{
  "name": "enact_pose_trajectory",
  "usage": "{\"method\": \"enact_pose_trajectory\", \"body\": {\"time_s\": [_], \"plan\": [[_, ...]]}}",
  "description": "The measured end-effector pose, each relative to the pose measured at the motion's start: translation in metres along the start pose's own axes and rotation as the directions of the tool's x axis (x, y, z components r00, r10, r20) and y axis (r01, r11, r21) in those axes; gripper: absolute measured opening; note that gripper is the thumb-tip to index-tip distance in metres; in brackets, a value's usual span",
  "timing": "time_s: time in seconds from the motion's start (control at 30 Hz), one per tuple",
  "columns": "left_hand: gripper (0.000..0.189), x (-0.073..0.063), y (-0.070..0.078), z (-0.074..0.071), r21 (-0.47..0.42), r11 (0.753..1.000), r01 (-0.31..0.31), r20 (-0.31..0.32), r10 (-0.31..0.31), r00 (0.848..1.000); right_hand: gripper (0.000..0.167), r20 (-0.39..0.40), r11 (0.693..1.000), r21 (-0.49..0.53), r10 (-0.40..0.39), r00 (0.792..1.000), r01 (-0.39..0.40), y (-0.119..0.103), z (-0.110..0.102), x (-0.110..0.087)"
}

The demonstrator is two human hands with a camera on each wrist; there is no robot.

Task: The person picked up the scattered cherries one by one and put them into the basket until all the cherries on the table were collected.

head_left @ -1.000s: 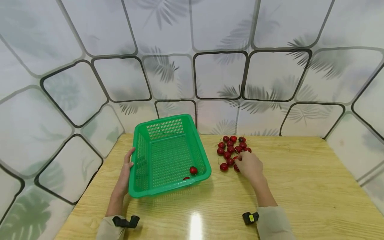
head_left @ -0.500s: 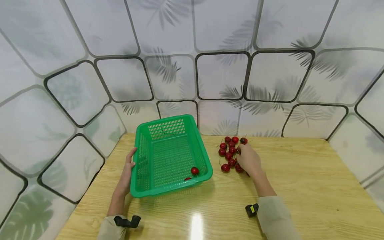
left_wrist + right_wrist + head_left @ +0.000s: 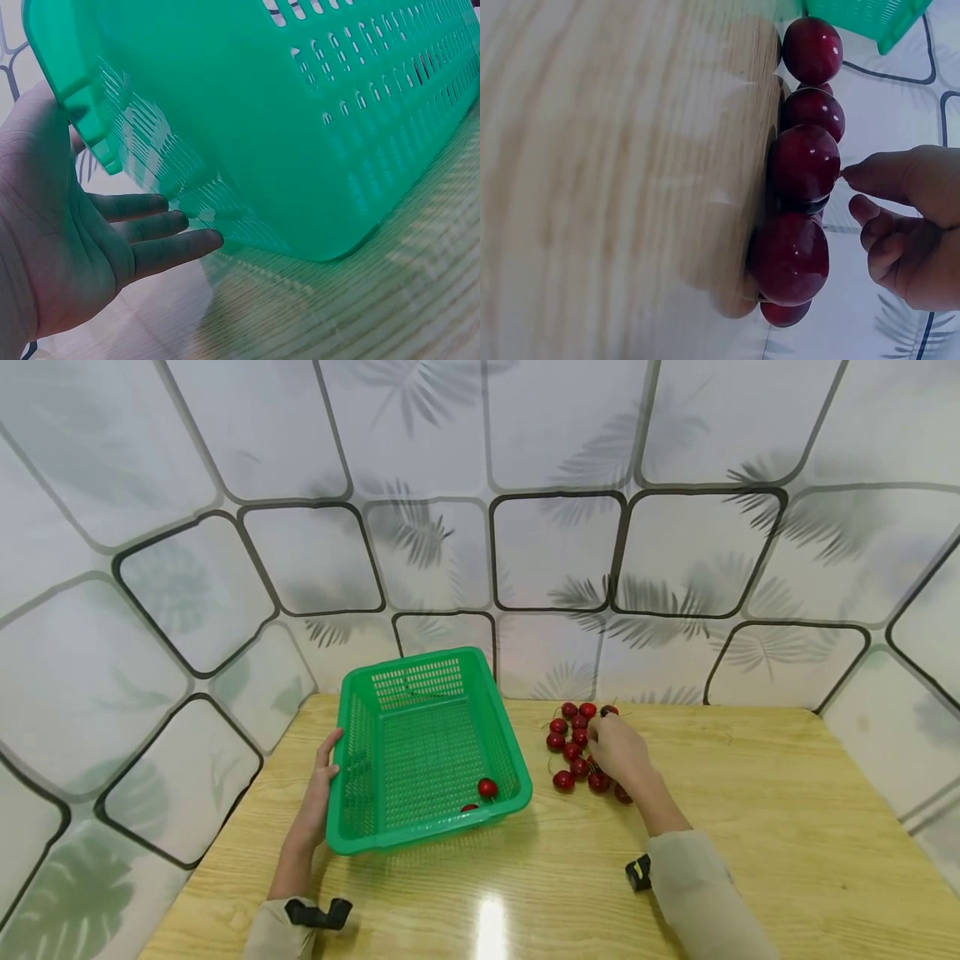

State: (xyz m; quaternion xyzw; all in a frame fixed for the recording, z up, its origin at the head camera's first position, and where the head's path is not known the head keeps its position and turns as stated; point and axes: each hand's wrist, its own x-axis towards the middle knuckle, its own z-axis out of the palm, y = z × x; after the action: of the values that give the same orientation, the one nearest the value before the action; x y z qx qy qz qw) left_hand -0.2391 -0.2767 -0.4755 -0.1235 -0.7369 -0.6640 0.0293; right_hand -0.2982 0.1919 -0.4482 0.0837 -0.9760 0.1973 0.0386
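My left hand (image 3: 311,802) lies against the left side of a green plastic basket (image 3: 341,777). In the left wrist view its fingers (image 3: 172,251) reach nearly straight along the basket's outer wall, with the thumb side up at the rim. My right hand (image 3: 620,752) is over a cluster of red cherries (image 3: 564,780) on the table. Seen from the right wrist, its fingers (image 3: 881,176) are partly bent, one tip close beside a dark cherry (image 3: 805,161); no cherry shows between them. The hand covers some of the cluster. A cherry (image 3: 487,788) lies inside the basket, another (image 3: 469,808) partly behind its front rim.
The wooden table (image 3: 750,827) reaches back to a wall covering (image 3: 555,552) with dark outlines and leaf prints. The basket stands left of the cherry cluster, tilted toward the viewer. Each wrist wears a black strap mount, the right one (image 3: 639,872) beside a beige sleeve.
My right hand has moved a little farther back over the cluster, uncovering cherries at its front right. My left hand stays at the basket.
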Motion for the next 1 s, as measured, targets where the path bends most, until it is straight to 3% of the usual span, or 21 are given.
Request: {"method": "enact_pose_trajectory", "body": {"time_s": [0.07, 0.2, 0.27, 0.4, 0.6, 0.8, 1.0], "plan": [[0.057, 0.000, 0.000, 0.000, -0.001, 1.000, -0.002, -0.002, 0.002, 1.000, 0.014, 0.013, 1.000, -0.013, -0.005, 1.000, 0.005, -0.001, 0.000, 0.001], [0.056, -0.001, 0.000, 0.000, -0.004, 1.000, -0.002, -0.005, 0.002, 1.000, 0.005, 0.058, 0.999, -0.037, -0.023, 0.998, 0.025, -0.001, -0.001, 0.004], [0.056, -0.001, -0.001, 0.000, -0.007, 1.000, -0.004, -0.004, 0.004, 1.000, 0.018, 0.065, 0.998, -0.049, -0.034, 0.997, 0.038, 0.001, 0.000, 0.005], [0.056, 0.000, 0.000, 0.001, -0.012, 1.000, -0.001, 0.002, 0.001, 1.000, 0.025, 0.046, 0.998, -0.048, -0.032, 0.998, 0.034, 0.004, 0.000, 0.005], [0.056, 0.001, 0.001, 0.000, -0.006, 1.000, 0.008, 0.002, -0.008, 1.000, 0.022, 0.005, 1.000, -0.029, -0.013, 1.000, 0.013, 0.007, -0.014, 0.004], [0.057, 0.001, 0.002, 0.000, -0.009, 1.000, 0.006, 0.005, -0.006, 1.000, 0.014, -0.024, 0.998, 0.067, -0.021, 1.000, 0.022, 0.002, -0.032, 0.000], [0.057, 0.000, -0.001, -0.001, -0.006, 1.000, 0.010, 0.005, -0.010, 1.000, 0.016, -0.072, 0.985, 0.158, -0.051, 0.996, 0.062, -0.020, -0.044, -0.006]]}}
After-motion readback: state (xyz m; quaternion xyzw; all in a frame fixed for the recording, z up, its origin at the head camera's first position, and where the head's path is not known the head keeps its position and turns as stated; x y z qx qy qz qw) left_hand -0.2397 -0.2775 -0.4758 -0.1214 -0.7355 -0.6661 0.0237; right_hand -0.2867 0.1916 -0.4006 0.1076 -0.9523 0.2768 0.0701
